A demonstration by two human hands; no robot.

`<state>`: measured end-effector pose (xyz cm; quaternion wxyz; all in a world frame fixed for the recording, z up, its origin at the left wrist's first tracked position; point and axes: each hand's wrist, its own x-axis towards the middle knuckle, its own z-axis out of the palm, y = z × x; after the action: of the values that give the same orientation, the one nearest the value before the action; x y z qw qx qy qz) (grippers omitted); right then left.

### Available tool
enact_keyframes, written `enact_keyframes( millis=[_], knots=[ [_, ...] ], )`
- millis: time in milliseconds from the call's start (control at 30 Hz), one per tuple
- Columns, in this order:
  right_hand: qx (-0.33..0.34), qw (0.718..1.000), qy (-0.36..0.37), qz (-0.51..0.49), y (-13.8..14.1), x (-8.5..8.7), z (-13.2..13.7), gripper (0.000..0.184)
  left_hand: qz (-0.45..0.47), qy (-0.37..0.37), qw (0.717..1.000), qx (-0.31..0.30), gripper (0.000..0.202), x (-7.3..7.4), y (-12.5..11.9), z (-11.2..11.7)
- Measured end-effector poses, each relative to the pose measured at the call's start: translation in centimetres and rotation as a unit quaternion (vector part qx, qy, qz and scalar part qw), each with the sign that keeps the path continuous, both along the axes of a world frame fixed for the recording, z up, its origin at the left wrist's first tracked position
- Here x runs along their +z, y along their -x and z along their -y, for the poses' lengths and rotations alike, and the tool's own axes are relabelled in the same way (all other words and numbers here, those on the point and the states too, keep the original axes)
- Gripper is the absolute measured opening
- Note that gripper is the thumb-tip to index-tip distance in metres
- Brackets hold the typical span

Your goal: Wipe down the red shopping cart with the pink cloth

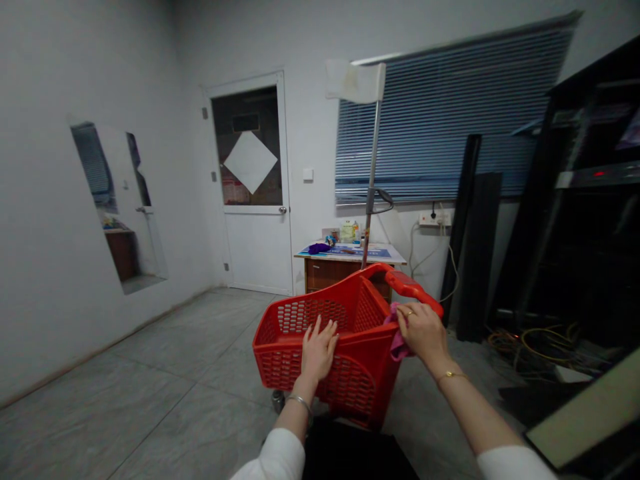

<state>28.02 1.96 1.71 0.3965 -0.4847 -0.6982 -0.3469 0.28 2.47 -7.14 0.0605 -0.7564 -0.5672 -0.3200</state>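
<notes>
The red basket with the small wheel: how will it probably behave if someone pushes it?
The basket will probably roll easily, since a small caster shows under it. Its perforated plastic walls suggest it is light, so it may tip if pushed high up.

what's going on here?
A person's right hand holds a pink cloth against the handle of a red basket. Their left hand rests open on the basket's side. The basket stands on a tiled floor, in front of a wooden desk.
</notes>
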Motion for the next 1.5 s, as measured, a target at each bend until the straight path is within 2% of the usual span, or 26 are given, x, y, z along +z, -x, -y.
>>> enact_keyframes(
  millis=[100,200,333,500,567,633,700,800,1000,1100,1167,1233,1400,1500],
  knots=[
    [-0.024,0.999,-0.022,-0.034,-3.3,0.9,-0.7,0.022,0.009,-0.001,1.0,-0.003,0.04,0.1,-0.4,0.1],
    [-0.044,0.995,-0.053,-0.066,-3.4,0.4,-0.9,0.022,0.018,-0.001,1.0,0.002,0.04,0.1,-0.8,0.1],
    [-0.06,0.994,-0.064,-0.059,1.2,-1.5,-0.2,0.02,0.019,0.0,1.0,0.006,0.04,0.2,-1.1,0.1],
    [0.003,1.0,-0.017,-0.007,8.4,-3.4,1.2,0.018,0.013,-0.002,1.0,0.009,0.04,0.2,-1.0,0.2],
    [0.022,1.0,0.004,0.008,9.9,-3.7,1.7,0.018,0.01,-0.002,1.0,0.008,0.039,0.3,-0.8,0.3],
    [0.034,0.999,0.021,0.021,10.3,-3.7,2.0,0.019,0.007,-0.003,1.0,0.005,0.039,0.3,-0.6,0.3],
    [0.045,0.998,0.032,0.031,9.4,-3.3,2.0,0.02,0.005,-0.006,1.0,0.004,0.039,0.3,-0.4,0.3],
    [0.044,0.998,0.04,0.036,6.2,-2.0,1.5,0.022,0.002,-0.006,1.0,0.005,0.039,0.3,-0.3,0.3],
    [-0.034,0.999,0.015,0.002,-2.7,1.1,-0.5,0.024,0.012,-0.002,1.0,0.001,0.04,0.1,-0.7,0.2],
    [-0.078,0.996,-0.02,-0.025,-4.3,1.1,-0.8,0.024,0.017,-0.002,1.0,-0.001,0.04,0.1,-0.8,0.2],
    [-0.105,0.992,-0.047,-0.043,-3.2,0.4,-0.6,0.024,0.02,-0.002,1.0,0.002,0.04,0.1,-1.0,0.1],
    [-0.11,0.991,-0.063,-0.045,-1.0,-0.5,-0.2,0.023,0.024,-0.002,1.0,0.006,0.04,0.1,-1.1,0.1],
    [-0.064,0.997,-0.046,-0.004,5.9,-2.6,1.2,0.017,0.025,0.004,1.0,0.013,0.04,0.1,-1.1,0.3],
    [-0.037,0.999,-0.026,0.012,8.2,-3.3,1.8,0.016,0.023,-0.002,1.0,0.01,0.041,0.2,-0.9,0.4]
  ],
)
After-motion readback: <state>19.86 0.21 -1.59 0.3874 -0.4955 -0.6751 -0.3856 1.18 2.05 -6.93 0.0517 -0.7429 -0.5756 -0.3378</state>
